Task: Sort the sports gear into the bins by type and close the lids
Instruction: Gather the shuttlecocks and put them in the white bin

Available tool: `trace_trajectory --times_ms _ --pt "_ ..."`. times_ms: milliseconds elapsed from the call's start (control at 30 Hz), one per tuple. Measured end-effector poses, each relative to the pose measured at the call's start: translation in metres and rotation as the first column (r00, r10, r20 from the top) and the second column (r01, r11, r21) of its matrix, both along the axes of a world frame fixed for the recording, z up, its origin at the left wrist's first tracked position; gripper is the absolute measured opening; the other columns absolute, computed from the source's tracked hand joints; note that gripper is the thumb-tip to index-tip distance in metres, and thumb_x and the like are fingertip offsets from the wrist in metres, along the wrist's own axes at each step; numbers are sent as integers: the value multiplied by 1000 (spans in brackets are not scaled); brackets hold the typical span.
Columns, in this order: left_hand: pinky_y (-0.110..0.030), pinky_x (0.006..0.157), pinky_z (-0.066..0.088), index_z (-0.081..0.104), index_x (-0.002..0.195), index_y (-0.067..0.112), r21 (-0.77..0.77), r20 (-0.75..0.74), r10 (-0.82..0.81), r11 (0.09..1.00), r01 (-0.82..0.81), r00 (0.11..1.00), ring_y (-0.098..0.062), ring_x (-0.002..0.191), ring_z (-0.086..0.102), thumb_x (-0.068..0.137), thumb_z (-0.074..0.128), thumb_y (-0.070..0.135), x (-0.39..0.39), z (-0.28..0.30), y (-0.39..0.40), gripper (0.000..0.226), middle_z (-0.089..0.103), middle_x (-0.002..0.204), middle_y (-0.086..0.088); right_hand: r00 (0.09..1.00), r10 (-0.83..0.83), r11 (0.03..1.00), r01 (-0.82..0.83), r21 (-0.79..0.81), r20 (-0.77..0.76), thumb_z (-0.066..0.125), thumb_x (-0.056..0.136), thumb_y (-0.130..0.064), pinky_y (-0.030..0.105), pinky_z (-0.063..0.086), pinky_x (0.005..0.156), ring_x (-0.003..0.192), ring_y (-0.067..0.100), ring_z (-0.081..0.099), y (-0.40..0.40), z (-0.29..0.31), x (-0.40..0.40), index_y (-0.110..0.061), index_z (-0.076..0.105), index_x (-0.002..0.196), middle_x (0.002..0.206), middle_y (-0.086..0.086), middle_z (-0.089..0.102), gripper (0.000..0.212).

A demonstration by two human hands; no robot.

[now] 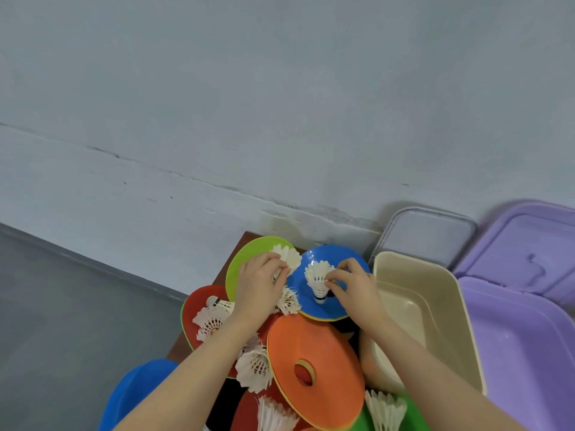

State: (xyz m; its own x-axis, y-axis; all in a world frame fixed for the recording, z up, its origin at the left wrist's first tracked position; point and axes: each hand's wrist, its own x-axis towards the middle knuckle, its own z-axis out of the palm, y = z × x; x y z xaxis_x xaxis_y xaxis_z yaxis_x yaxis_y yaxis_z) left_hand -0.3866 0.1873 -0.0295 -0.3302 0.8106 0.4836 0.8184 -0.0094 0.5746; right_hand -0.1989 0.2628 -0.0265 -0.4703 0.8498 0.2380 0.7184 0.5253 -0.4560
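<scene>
Sorting has barely begun, by the look of it. Both hands are busy at the pile: the right hand [348, 284] pinches a white shuttlecock [317, 279] standing cork-down on the blue disc cone [329, 275], and the left hand [259, 283], just left of that cone, has its fingers curled round another shuttlecock [287, 255] over the green disc cone [249, 262]. Nearer the person than the blue cone, an orange disc cone [314, 349] and a red one [199, 309] lie heaped on the table [247, 236] with more loose shuttlecocks [253, 365] among them. Right of the blue cone the cream bin [448, 309] stands open and, as far as I can see, holds nothing; beyond it the purple bin [522, 353] looks just as bare. Their lids, grey [429, 234] and purple [529, 244], lean against the wall behind. Nearly everything is left: gear in, lids shut.
</scene>
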Motion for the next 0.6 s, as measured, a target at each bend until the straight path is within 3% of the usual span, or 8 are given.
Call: trace_trajectory --times_ms 167,233,367,467,600 --pt "-25 80 38 72 81 14 86 29 -29 996 27 999 -16 88 58 82 50 38 24 23 5 32 67 93 1 955 -46 997 61 43 -293 71 80 -17 42 47 76 78 10 54 -10 24 35 -19 74 84 90 -6 53 5" --pt "-28 78 39 72 81 15 123 32 -55 991 51 998 -13 88 55 83 50 38 43 35 9 31 66 93 2 918 -54 995 83 58 -392 70 79 -17 35 46 78 81 6 53 -16 36 57 -19 75 84 88 -9 52 7" --pt "-40 72 49 72 83 13 188 31 -145 973 137 989 -19 83 61 84 53 35 94 58 15 29 65 92 1 869 -108 982 169 85 -482 74 77 -6 6 36 80 89 -2 53 -29 60 112 -17 74 83 88 -9 53 13" --pt "-39 72 48 72 83 12 206 17 -208 958 201 978 -16 82 60 84 54 34 150 73 17 28 65 90 2 839 -135 966 231 119 -527 74 75 -2 2 34 80 88 -8 53 -36 70 166 -13 74 83 89 -12 52 13" --pt "-32 76 46 72 85 14 231 0 -272 936 265 962 -11 83 58 85 56 32 229 86 19 24 64 93 3 812 -179 955 280 102 -555 72 77 1 2 34 81 90 -9 52 -44 78 244 -10 74 86 92 0 54 15"
